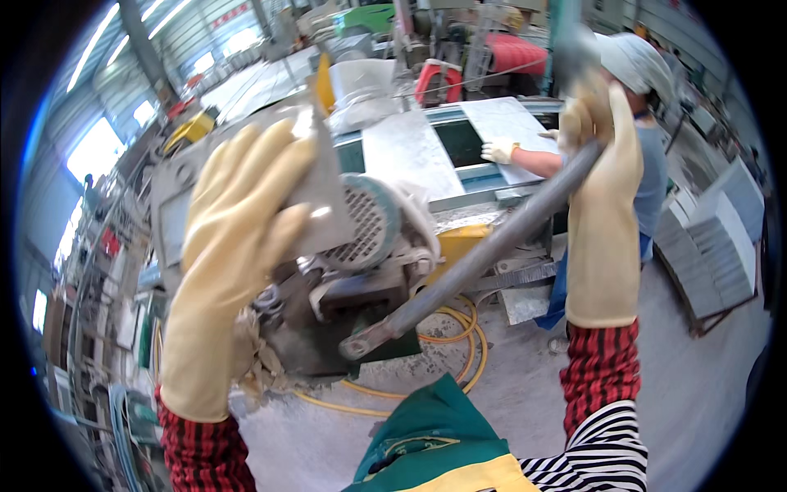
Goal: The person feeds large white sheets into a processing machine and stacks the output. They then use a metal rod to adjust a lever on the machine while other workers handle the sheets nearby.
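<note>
Grey metal box [174,209], L side, front of the person: a housing w/ a recessed rect. face & a round fitting; contents hidden. L hand [246,193] lies on it, palm down, fingers spread slightly, thumb out to the side. Dark pallet [684,275] far R, on the floor, carries pale grey slabs [734,234], stacked tilted, edges showing.

Grey bar [484,250]: long, round, dull, scuffed; runs diag. from R hand [598,115] down-L to a flattened end w/ a hole, above the yellow hose [475,348] coiled on the floor. R hand is raised, fingers curled round the bar's upper end; exact grip blurred.

Both hands in cream rubber gloves, red/black check sleeves. Motor [361,221] w/ round mesh grille & turquoise rim sits just R of the box, near the bar.

Beyond: blue-framed tabletop [484,175] w/ two white slabs, L one [410,152] & R one [512,123], dark gap btwn. Co-worker [648,148], white headgear & blue top, has a gloved hand [498,152] at the R one's edge.
</note>
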Tool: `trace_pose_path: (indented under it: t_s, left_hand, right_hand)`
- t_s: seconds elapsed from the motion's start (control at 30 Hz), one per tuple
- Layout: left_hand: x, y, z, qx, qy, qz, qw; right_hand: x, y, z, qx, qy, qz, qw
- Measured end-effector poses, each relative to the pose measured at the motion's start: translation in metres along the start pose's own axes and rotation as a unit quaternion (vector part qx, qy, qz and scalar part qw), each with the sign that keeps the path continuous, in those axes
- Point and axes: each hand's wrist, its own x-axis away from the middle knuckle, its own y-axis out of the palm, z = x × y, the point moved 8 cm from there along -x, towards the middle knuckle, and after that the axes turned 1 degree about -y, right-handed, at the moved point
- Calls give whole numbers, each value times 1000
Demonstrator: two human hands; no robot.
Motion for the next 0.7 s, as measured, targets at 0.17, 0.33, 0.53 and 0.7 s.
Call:
trace_pose_path:
  t_s: [0.17, 0.33, 0.53, 0.7]
  left_hand:
    - [12, 3, -5, 32, 20, 48, 998]
    - [29, -1, -14, 43, 26, 139, 989]
    - [44, -20, -34, 122, -24, 104, 987]
    - [77, -45, -58, 139, -22, 201, 970]
  right_hand:
    - [32, 189, 36, 87, 118, -269, 952]
    - [137, 310, 71, 182, 87, -423, 884]
    - [193, 362, 101, 245, 74, -513, 819]
    - [233, 374, 117, 369, 56, -536, 757]
